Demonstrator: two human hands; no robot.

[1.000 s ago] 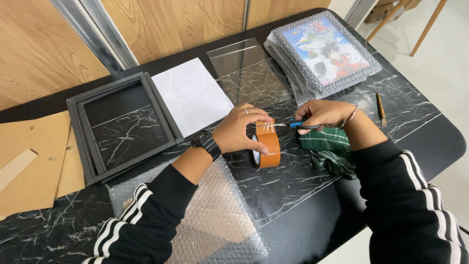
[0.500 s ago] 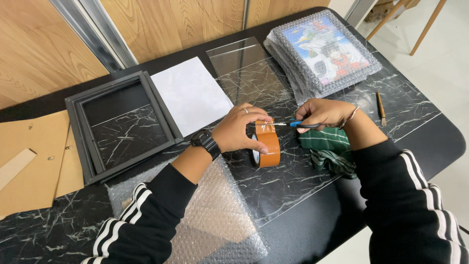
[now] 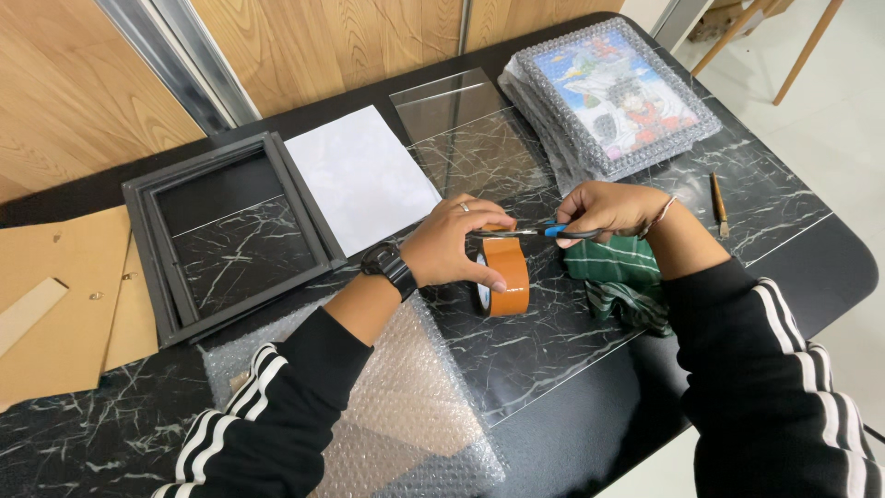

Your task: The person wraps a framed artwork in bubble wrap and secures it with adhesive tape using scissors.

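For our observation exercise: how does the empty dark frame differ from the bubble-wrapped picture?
The empty dark frame lies bare, the marble table showing through it; the bubble-wrapped picture holds a colourful cartoon. The frame sits far left of both hands, the picture at the far right. Both are rectangular and lie flat.

Both arms were covered by black long sleeves bearing white stripes running along their length. The left hand (image 3: 452,244) carried a black wristwatch (image 3: 389,268) and a ring (image 3: 465,207) on one finger. The right hand (image 3: 604,210) wore a thin bracelet (image 3: 660,214) at the wrist.
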